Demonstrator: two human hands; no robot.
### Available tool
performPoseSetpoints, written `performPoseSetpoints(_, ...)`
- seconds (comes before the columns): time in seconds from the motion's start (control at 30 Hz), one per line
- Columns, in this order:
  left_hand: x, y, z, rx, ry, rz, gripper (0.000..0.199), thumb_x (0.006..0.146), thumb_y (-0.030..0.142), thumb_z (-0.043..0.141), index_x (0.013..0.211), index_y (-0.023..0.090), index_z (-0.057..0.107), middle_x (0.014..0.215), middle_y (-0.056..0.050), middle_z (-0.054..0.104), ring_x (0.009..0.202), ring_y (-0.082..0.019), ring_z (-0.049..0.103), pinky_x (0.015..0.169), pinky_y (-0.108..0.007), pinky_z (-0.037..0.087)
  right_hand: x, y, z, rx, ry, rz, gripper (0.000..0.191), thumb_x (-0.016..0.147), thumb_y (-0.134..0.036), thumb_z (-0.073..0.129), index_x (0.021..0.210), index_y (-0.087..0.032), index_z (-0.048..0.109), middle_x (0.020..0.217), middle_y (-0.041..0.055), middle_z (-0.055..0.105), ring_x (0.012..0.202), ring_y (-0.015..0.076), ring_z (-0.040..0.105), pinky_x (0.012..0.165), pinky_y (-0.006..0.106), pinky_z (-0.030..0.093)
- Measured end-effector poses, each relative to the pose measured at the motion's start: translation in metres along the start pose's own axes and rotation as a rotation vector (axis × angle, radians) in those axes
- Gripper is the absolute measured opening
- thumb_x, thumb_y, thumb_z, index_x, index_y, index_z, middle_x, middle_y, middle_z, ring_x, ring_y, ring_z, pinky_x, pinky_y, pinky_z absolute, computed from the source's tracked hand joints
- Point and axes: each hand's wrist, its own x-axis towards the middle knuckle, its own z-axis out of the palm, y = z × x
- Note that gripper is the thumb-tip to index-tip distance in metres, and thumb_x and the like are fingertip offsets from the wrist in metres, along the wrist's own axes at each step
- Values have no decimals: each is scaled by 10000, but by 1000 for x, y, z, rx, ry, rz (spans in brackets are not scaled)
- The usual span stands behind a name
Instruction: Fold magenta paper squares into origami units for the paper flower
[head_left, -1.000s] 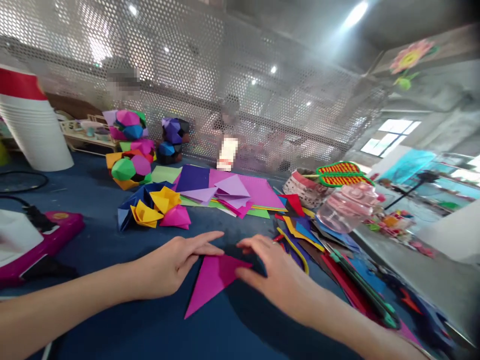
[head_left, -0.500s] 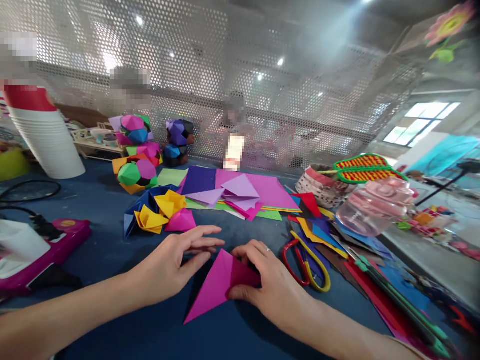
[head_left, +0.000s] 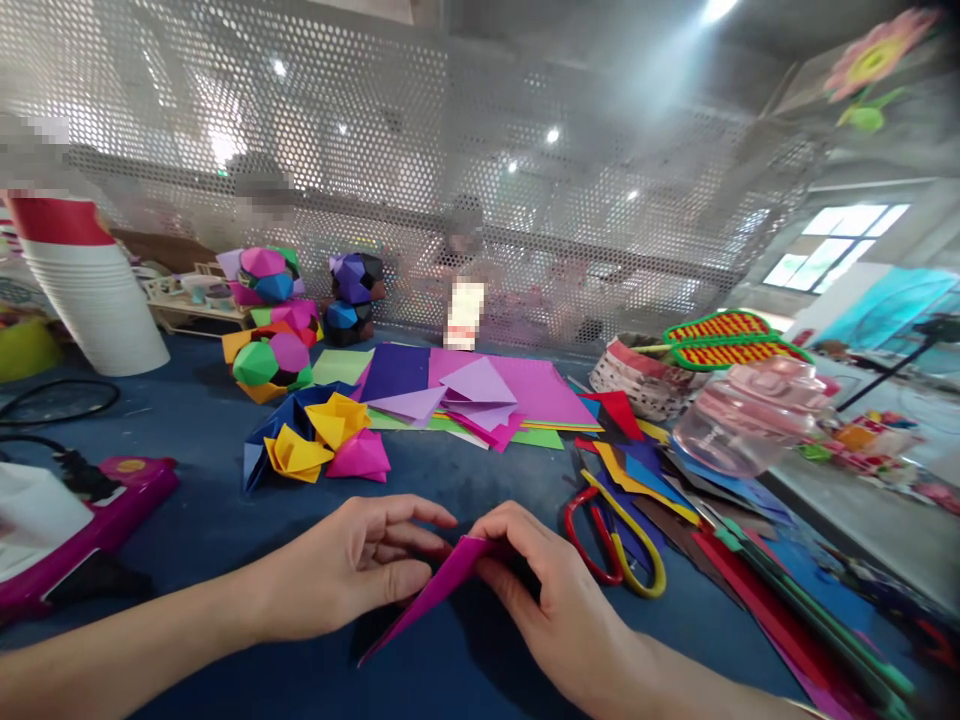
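A folded magenta paper (head_left: 442, 592) stands tilted between my hands, seen almost edge-on, its lower point towards me. My right hand (head_left: 551, 600) pinches its upper right end between thumb and fingers; part of the paper is hidden by the fingers. On the paper's other side, my left hand (head_left: 356, 565) is open, its fingers apart and curving towards the paper. Its thumb tip is at the paper's left edge; whether it presses there I cannot tell. Beyond the left hand lie yellow folded pieces (head_left: 300, 453) and a pink folded piece (head_left: 360, 457).
Scissors (head_left: 636, 560) with red and yellow handles lie right of my right hand, among paper strips (head_left: 645, 480). Coloured sheets (head_left: 525, 385) are stacked ahead. A pink bottle (head_left: 750, 420) and a basket (head_left: 630, 380) stand right; cups (head_left: 97, 300) and a power strip (head_left: 127, 510) are left.
The magenta paper has turned from lying nearly flat to a steep tilt, its top now lower in view. My right hand has lifted it, and my left hand has come closer to it.
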Motion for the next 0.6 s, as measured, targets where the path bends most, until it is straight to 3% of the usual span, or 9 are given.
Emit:
performPoseSetpoints(0.23,-2,7,5,-162,-134,-24,681,788,615,761,1322,254,544,1350,-126,610,1160,-315,664,870,-382,559,-2,1,0,15,55,-78,154,991,-113,508,1021,-229,605,997,19,614,883,143,611,795,262,514)
performPoseSetpoints(0.33,-1,7,6,-185,-128,-18,668,770,585,796,1300,250,566,1308,-114,629,1119,-288,681,833,-340,562,-4,-1,-2,-17,41,-99,294,973,-75,492,1194,-246,583,1100,38,617,985,155,623,883,277,525)
performPoseSetpoints(0.47,1,4,5,-254,-88,14,695,739,545,840,1300,236,571,1206,-108,675,1034,-256,700,790,-315,572,-7,0,-2,-138,-6,-216,617,952,-58,464,1507,-305,363,1367,74,530,1244,183,554,1061,314,481)
performPoseSetpoints(0.6,2,2,4,-331,-66,12,708,726,498,866,1310,216,580,1182,-119,681,1009,-242,701,769,-287,581,-10,5,-1,-283,-3,-265,767,931,-68,468,1599,-303,175,1499,79,445,1384,195,453,1140,333,429)
